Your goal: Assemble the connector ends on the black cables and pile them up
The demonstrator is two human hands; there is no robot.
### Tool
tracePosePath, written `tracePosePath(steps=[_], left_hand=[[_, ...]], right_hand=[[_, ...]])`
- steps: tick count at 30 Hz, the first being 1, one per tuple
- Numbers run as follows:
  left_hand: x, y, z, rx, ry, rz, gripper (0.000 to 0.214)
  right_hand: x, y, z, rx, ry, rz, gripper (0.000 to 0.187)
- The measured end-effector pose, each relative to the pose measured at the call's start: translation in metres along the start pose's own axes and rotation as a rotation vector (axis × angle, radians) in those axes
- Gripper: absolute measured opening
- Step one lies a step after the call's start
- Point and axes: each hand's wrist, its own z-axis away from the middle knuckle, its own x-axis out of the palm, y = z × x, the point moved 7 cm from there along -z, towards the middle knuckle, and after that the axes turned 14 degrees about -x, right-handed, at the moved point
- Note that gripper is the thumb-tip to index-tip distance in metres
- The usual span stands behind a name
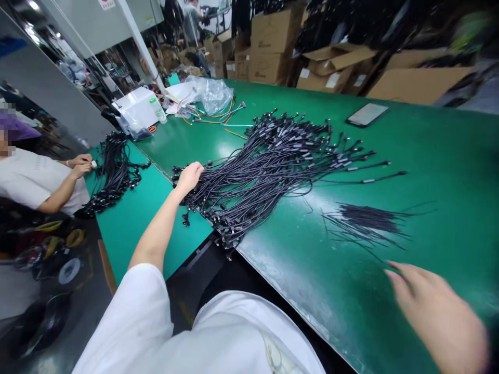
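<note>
A large pile of black cables (257, 166) with small connectors at their ends stretches across the green table. My left hand (189, 176) is closed at the pile's left end, gripping black cable; how many strands it holds is hidden. To the right of the pile lies a loose heap of thin black ties (368, 218), straight and fine like wire. My right hand (432, 304), a little blurred, is at the near right, with thumb and forefinger pinched on the end of one thin black tie that slants back toward the heap.
A phone-like device (367, 114) lies at the back right. A white box (138, 106), clear plastic bags (214, 96) and coloured wires (218, 117) sit at the back left. Another person (42, 174) works at left beside more cables (115, 171). Cardboard boxes (273, 44) stand behind the table.
</note>
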Motion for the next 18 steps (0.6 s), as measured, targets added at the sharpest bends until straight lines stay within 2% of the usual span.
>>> tracePosePath(steps=[2, 4, 7, 9, 11, 12, 14, 16, 18], left_hand=[[-0.024, 0.023, 0.021, 0.139, 0.081, 0.109, 0.029], [-0.046, 0.053, 0.061, 0.365, 0.115, 0.218, 0.03], [-0.056, 0.086, 0.133, 0.562, -0.041, 0.201, 0.034], [-0.059, 0.091, 0.176, 0.619, -0.152, 0.135, 0.038], [-0.07, 0.074, 0.202, 0.607, -0.188, 0.087, 0.038], [-0.082, 0.057, 0.205, 0.569, -0.134, 0.063, 0.037], [-0.112, 0.01, 0.198, 0.403, 0.061, 0.006, 0.033], [-0.139, -0.043, 0.183, 0.189, 0.2, -0.016, 0.024], [-0.145, -0.081, 0.172, 0.039, 0.169, 0.089, 0.022]], right_hand=[[0.009, -0.033, -0.037, -0.089, -0.047, -0.051, 0.043], [0.026, -0.08, -0.091, -0.223, -0.103, -0.196, 0.041], [0.044, -0.152, -0.173, -0.362, -0.021, -0.325, 0.055], [0.06, -0.198, -0.213, -0.519, 0.001, -0.326, 0.054], [0.086, -0.232, -0.238, -0.67, -0.148, -0.34, 0.032], [0.096, -0.242, -0.247, -0.717, -0.231, -0.348, 0.024], [0.102, -0.249, -0.261, -0.73, -0.317, -0.368, 0.024], [0.077, -0.247, -0.274, -0.687, -0.191, -0.422, 0.028], [0.026, -0.25, -0.28, -0.68, 0.047, -0.493, 0.032]])
